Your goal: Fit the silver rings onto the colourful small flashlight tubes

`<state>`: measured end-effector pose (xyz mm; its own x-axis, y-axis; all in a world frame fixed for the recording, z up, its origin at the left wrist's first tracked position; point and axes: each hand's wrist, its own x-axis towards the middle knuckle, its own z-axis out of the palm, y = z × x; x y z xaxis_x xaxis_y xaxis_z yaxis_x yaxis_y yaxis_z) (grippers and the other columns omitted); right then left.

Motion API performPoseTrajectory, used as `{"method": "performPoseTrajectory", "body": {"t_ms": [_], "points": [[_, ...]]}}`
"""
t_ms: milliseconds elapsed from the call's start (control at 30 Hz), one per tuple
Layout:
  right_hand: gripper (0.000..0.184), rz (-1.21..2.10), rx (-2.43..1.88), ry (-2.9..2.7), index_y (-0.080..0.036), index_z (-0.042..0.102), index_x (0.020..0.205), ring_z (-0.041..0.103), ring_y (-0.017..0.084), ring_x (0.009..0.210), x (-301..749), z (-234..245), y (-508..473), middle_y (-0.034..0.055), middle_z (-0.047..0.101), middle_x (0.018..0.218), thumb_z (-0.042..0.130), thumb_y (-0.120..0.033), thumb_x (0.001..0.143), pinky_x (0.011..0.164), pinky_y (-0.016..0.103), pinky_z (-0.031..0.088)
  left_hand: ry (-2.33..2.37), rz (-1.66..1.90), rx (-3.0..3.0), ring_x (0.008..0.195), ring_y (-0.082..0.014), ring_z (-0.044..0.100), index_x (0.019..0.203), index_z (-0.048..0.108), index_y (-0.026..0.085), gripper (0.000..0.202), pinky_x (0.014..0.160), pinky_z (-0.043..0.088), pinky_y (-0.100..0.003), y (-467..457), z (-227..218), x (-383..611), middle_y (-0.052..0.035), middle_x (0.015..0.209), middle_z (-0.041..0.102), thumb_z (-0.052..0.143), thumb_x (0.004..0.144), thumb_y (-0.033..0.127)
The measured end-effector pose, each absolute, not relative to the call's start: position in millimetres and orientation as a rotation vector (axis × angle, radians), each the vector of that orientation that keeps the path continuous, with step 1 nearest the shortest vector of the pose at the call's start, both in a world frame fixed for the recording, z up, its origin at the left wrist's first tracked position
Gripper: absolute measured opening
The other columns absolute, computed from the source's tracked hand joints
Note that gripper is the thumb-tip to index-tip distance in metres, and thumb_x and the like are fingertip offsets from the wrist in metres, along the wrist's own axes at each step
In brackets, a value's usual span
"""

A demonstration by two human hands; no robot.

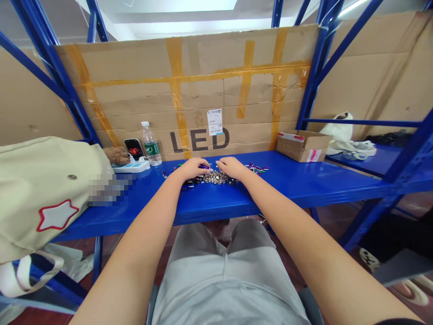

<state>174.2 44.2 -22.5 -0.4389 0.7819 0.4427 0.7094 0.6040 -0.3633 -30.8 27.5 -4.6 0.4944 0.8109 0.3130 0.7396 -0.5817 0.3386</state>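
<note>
My left hand (194, 168) is closed on a small, shiny purple tube (204, 167), held just above the blue tabletop. Close by on the right, my right hand (232, 167) has its thumb and fingers pinched together near the tube's end; whatever is between them is too small to make out. Beneath both hands lies a heap of small silvery metal pieces (216, 178). More slim shiny tubes (257, 169) in purple, green and other colours lie beyond my right wrist. Darker tubes (188, 185) lie beside my left wrist, partly covered by it.
A pale bag (50, 180) with a star patch stands at the left. Behind it are a white power strip (132, 167), a phone (134, 149) and a water bottle (152, 145). A small cardboard box (302, 145) sits at the right; a tall cardboard panel (142, 104) closes the back.
</note>
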Motion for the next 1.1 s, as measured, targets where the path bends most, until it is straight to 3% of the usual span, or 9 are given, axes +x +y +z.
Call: {"method": "performPoseTrajectory", "body": {"t_ms": [200, 500, 833, 1100], "points": [[0.040, 0.060, -1.230, -2.263, -0.017, 0.063, 0.070, 0.058, 0.016, 0.073, 175.8, -22.4, 45.8, 0.0073, 0.070, 0.081, 0.039, -0.034, 0.097, 0.066, 0.025, 0.034, 1.406, 0.646, 2.629, 0.102, -0.0211, 0.062, 0.102, 0.069, 0.018, 0.024, 0.092, 0.047, -0.030, 31.1, -4.8, -33.8, -0.0063, 0.108, 0.070, 0.060, 0.080, 0.021], [0.038, -0.133, -1.382, -2.241, -0.017, 0.070, 0.083, 0.062, 0.021, 0.083, 182.3, -21.9, 52.4, 0.0119, 0.072, 0.093, 0.040, -0.037, 0.096, 0.064, 0.028, 0.035, 1.772, 0.803, 2.514, 0.107, -0.0217, 0.060, 0.108, 0.064, 0.018, 0.033, 0.095, 0.046, -0.032, 35.1, -5.2, -44.1, -0.0076, 0.116, 0.067, 0.053, 0.078, 0.013], [0.033, -0.217, -1.581, -2.219, -0.017, 0.072, 0.086, 0.063, 0.023, 0.091, 187.8, -16.6, 49.4, 0.0135, 0.071, 0.097, 0.048, -0.039, 0.092, 0.071, 0.028, 0.042, 2.006, 0.609, 2.394, 0.100, -0.0209, 0.061, 0.089, 0.072, 0.022, 0.027, 0.087, 0.047, -0.027, 46.9, -11.8, -63.0, -0.0053, 0.108, 0.071, 0.056, 0.070, 0.012], [0.033, -0.174, -1.593, -2.137, -0.018, 0.072, 0.087, 0.063, 0.023, 0.091, 197.5, -16.6, 54.7, 0.0134, 0.071, 0.099, 0.048, -0.039, 0.093, 0.071, 0.028, 0.043, 2.091, 0.403, 2.332, 0.089, -0.0216, 0.064, 0.102, 0.073, 0.025, 0.042, 0.074, 0.050, -0.027, 41.4, -7.3, -61.4, -0.0061, 0.112, 0.070, 0.051, 0.071, 0.010]]}}
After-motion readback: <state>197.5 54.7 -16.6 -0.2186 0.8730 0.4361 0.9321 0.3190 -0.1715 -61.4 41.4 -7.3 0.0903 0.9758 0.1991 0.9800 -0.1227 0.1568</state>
